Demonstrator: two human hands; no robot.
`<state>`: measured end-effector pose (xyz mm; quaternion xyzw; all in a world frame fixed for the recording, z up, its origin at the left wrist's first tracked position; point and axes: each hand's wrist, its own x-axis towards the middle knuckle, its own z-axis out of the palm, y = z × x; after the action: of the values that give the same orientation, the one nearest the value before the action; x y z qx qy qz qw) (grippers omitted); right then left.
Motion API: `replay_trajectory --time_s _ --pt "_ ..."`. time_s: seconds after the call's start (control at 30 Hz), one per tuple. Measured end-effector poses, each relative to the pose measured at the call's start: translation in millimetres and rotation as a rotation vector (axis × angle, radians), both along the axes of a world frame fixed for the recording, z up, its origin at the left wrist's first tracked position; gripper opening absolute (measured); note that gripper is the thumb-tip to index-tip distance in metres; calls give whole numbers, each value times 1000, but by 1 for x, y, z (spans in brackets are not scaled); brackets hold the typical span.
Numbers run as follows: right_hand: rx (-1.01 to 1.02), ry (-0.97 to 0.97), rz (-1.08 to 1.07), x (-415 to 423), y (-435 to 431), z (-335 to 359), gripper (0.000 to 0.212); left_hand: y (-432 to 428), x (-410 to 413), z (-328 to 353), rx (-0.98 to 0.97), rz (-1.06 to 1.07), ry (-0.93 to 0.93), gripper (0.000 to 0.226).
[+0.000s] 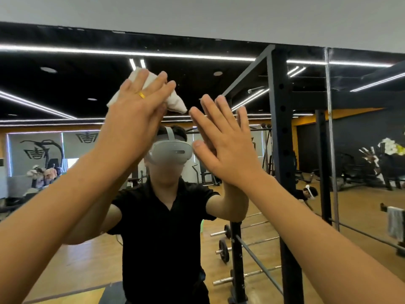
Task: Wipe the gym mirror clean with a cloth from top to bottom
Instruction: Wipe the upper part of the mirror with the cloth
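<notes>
The gym mirror [65,88] fills the wall in front of me, its top edge just under the white ceiling strip. My left hand [135,113], with a gold ring on one finger, presses a crumpled white cloth [175,102] flat against the upper glass with straight fingers. Cloth corners stick out above and to the right of the fingers. My right hand [225,145] lies flat on the mirror a little lower and to the right, fingers spread and straight, holding nothing. My reflection in a black shirt and white headset shows behind both arms.
A black squat rack upright [282,150] stands at the right, close to the mirror, with a diagonal bar [258,262] and barbells reflected near the floor. A vertical mirror seam [331,137] runs further right. A grey towel [395,222] hangs on a rail at the far right.
</notes>
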<state>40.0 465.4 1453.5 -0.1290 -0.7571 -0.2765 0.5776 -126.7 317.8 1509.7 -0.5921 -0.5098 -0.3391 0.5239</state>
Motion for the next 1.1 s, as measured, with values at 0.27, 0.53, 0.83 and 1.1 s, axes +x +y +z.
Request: replay_trajectory --time_s 0.27,0.53,0.83,1.1 --pt "-12 -6 -39 83 48 -16 61 49 73 41 12 0 -8 45" --pt "49 -14 -109 84 65 -24 63 26 42 24 36 2 -15 43" --pt "38 -20 -97 86 63 -26 62 28 40 39 107 -6 -124 41" --pt "34 -32 -92 84 64 -24 63 41 63 65 17 -6 35 43"
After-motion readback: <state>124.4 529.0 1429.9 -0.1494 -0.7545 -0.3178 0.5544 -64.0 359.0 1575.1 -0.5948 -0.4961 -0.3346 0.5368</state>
